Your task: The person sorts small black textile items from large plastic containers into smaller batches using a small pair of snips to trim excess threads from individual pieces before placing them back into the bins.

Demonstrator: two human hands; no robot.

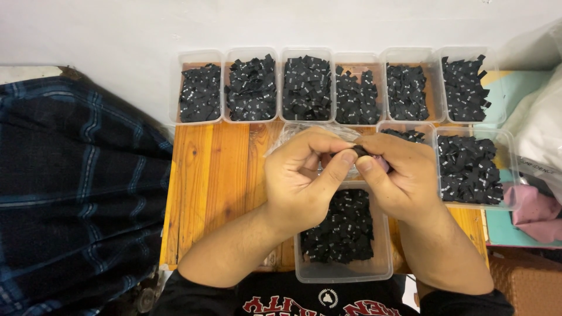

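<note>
Head view, looking down on a small wooden worktop [216, 193] set against a pale wall.

Left hand [301, 178]: fingers curled, thumb stretched toward the right hand. Its grip is closed, thumb tip pressed to a small black tag [359, 151] held between both hands.

Right hand [404, 175]: fingers folded in, thumb and forefinger pinched together on the same black tag from the other side. A bit of pink material [381, 164] shows just under the right thumb; what it is cannot be told.

Position of the tag: above the worktop, over the far end of the near container [345, 269], between the two thumbs, not resting on anything.

Near container: clear plastic, rectangular, lying lengthwise toward the person, partly filled with a heap of small black tags with pale markings. Both hands partly cover its far end.

Crumpled clear plastic film [287, 134] shows behind the left hand.

Back row: six clear containers [202, 55] side by side along the wall, each filled with similar black tags. A seventh, larger container [508, 169] sits to the right of the hands, also full; a smaller one [407, 126] is just beside it, mostly hidden by the right hand.

Left of the worktop: dark blue plaid cloth [76, 187]. Right edge: white bag [538, 129] and pink cloth [533, 208].
</note>
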